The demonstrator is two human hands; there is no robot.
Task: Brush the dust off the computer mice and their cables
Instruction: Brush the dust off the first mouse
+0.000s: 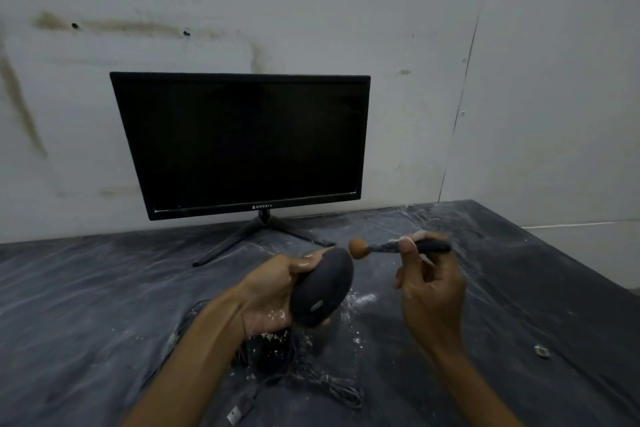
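Left fingers: I see my left hand (pixel 273 291) curled round a dark computer mouse (pixel 320 286), thumb lying along its far-left edge, the other fingers hidden behind its body.
Right fingers: my right hand (pixel 429 291) pinches a small brush (pixel 398 247) between thumb and forefinger, the other fingers folded loosely toward the palm.
Mouse: lifted clear of the table and tipped on its side, its rounded back facing me — a small pale oval mark shows low on the shell.
Brush: held roughly level, its dark handle pointing right and its round brown head (pixel 358 248) pointing left, just beside the far-right edge of the mouse; I cannot tell whether the bristles touch it.
Cable: a dark cable (pixel 322 381) lies in a loose tangle on the table below the mouse, with a USB plug (pixel 239 409) at the near end, left of the tangle.
Dust: white specks (pixel 356 305) are scattered on the table under and to the right of the mouse, and some cling to my left palm.
Table: a dark, dusty table (pixel 86 305) with pale streaks.
Monitor: a black monitor (pixel 242 142), screen dark, stands on the far side — its stand (pixel 263 232) spreads legs toward me.
Wall: a stained pale wall (pixel 311 10) rises behind.
Scrap: a small pale scrap (pixel 542 351) lies near the right edge.
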